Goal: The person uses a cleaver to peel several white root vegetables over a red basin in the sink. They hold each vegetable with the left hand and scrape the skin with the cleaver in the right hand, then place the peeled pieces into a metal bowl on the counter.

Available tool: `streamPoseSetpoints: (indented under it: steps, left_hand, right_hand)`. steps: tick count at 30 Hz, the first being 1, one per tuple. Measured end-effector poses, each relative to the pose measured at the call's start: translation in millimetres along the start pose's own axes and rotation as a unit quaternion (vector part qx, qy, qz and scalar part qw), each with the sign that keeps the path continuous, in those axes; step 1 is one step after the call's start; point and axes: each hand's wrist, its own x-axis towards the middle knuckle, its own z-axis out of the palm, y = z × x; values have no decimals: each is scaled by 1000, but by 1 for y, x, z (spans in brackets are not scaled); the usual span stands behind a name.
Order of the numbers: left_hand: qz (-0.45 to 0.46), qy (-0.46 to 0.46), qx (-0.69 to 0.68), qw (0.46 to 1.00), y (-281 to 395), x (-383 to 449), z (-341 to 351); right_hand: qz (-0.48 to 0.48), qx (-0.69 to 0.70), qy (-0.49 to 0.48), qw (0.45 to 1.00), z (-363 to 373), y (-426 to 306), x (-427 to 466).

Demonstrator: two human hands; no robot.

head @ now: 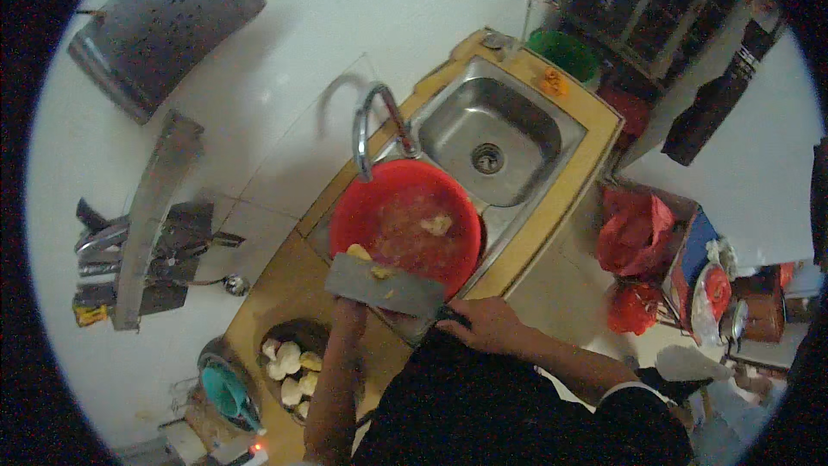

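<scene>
My right hand (488, 323) grips the dark handle of a cleaver (385, 285). The broad grey blade lies over the near rim of a red plastic basin (420, 207). Beneath the blade, most of my left hand (349, 310) is hidden; only its wrist side shows, so I cannot tell what its fingers hold. A yellow vegetable piece (359, 252) pokes out past the blade's far edge, and small bits stick to the blade. Cloudy liquid and a pale lump (437, 225) are in the basin. Left of my left forearm, a dark bowl (268, 336) holds several pale vegetable pieces (284, 360).
The basin stands beside a steel sink (491, 136), under a curved faucet (372, 123). A teal container (223, 388) is on the counter's left end. Knives and utensils hang in a wall rack (155, 252). Red bags (634, 233) are at right, near a green bucket (566, 55).
</scene>
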Motion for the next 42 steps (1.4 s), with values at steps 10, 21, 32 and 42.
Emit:
streamPoseSetpoints:
  steps: [10,21,32,42]
  left_hand:
    - [4,-60,38,997,18,1,-2]
    - [82,-95,213,969,37,5,8]
    - [-32,-45,17,998,34,15,-4]
    - [-77,-73,-14,994,50,-28,-11]
  right_hand:
    - [-20,0,14,1000,-11,-16,-4]
    - [13,2,-27,1000,-15,-16,-13]
    - [24,48,-76,996,-12,-19,-14]
    - [26,-5,-10,1000,10,-33,-24]
